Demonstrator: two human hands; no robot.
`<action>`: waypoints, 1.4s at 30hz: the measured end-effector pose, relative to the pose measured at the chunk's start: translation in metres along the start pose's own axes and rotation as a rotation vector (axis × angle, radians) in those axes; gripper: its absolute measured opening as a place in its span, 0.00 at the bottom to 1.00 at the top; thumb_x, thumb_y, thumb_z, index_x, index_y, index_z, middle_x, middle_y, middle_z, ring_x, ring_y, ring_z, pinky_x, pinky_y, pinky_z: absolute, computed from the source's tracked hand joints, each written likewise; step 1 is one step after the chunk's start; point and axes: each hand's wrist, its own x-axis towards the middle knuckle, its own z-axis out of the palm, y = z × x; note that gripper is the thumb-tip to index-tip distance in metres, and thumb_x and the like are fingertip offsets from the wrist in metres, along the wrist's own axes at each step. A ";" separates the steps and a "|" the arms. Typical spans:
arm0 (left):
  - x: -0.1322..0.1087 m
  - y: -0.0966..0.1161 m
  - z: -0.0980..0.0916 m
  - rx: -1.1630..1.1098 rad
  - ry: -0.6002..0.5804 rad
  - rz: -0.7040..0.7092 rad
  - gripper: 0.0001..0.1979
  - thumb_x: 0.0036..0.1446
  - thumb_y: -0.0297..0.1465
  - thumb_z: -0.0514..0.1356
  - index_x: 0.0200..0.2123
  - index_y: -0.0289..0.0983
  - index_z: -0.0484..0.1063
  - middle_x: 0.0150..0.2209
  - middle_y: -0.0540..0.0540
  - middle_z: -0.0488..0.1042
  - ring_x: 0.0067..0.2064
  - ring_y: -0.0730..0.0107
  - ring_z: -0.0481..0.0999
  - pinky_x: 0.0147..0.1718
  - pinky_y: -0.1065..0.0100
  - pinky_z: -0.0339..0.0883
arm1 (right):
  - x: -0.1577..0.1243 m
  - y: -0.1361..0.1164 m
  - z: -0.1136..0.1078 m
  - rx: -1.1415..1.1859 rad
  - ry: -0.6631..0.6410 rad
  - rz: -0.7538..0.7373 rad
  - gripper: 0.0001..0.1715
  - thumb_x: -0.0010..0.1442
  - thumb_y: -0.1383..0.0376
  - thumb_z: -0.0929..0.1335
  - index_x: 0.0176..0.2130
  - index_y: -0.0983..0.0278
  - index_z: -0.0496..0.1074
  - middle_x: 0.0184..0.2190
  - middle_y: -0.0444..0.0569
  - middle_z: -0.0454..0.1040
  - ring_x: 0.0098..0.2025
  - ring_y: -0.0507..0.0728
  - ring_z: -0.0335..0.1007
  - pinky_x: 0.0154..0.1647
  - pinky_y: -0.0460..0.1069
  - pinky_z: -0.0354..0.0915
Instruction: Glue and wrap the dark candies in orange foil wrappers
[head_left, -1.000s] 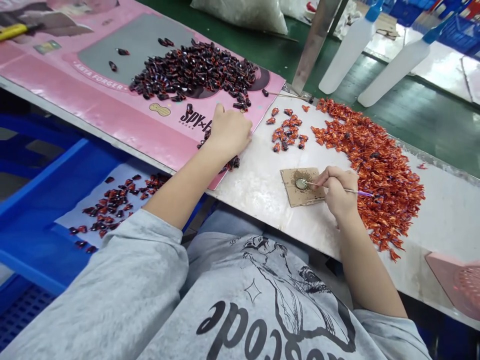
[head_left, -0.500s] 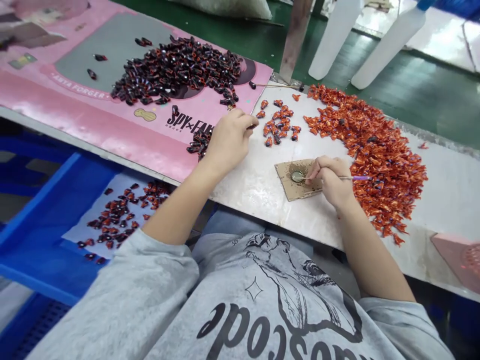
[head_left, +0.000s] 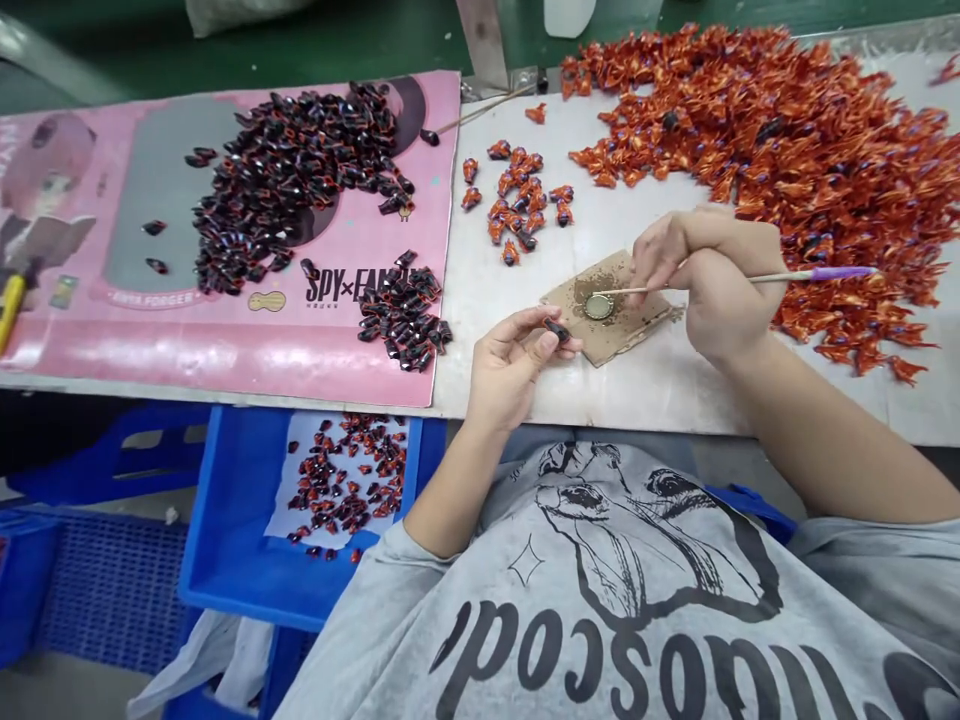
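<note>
My left hand (head_left: 504, 370) pinches a small black piece with orange edges (head_left: 556, 329) between thumb and fingers, beside a square of brown cardboard (head_left: 631, 337). In my right hand (head_left: 720, 290) is a thin stick with a purple section (head_left: 840, 273). Its tip reaches the rim of a round metal bottle cap (head_left: 599, 307), which sits on the cardboard amid dark speckles. The cap's contents are hard to make out. Beyond the cardboard lies a loose group of small orange pieces (head_left: 517, 205). A small heap of black pieces (head_left: 409, 318) lies left of my left hand.
A large heap of black pieces (head_left: 300, 160) lies on the pink printed mat (head_left: 225, 360). Right of my right hand spreads a big orange heap (head_left: 840, 150). Below the table edge, a blue tray (head_left: 247, 590) holds white paper with dark red pieces.
My left hand has moved from the mat's edge right and towards me, beside the cardboard, with the black piece. The right hand keeps the stick at the cap. The view has turned.
</note>
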 end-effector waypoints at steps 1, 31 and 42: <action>0.001 0.000 0.001 0.000 0.001 0.000 0.14 0.44 0.35 0.76 0.35 0.42 0.82 0.33 0.53 0.82 0.31 0.78 0.82 0.33 0.77 0.77 | -0.001 -0.002 0.002 0.081 0.029 -0.076 0.10 0.46 0.72 0.61 0.19 0.59 0.62 0.16 0.44 0.70 0.25 0.55 0.66 0.33 0.53 0.63; -0.002 0.000 0.005 0.115 0.007 0.024 0.13 0.46 0.35 0.76 0.34 0.39 0.80 0.31 0.53 0.81 0.28 0.77 0.81 0.32 0.75 0.78 | -0.014 -0.022 0.004 -0.094 -0.173 -0.045 0.12 0.55 0.72 0.62 0.22 0.60 0.61 0.23 0.45 0.74 0.32 0.58 0.69 0.51 0.61 0.58; -0.002 0.000 0.003 0.163 0.015 0.005 0.15 0.46 0.39 0.75 0.36 0.39 0.79 0.33 0.51 0.81 0.30 0.75 0.81 0.36 0.70 0.78 | -0.009 -0.005 0.000 -0.388 -0.117 -0.085 0.12 0.51 0.74 0.60 0.21 0.61 0.63 0.21 0.43 0.72 0.26 0.55 0.65 0.49 0.62 0.55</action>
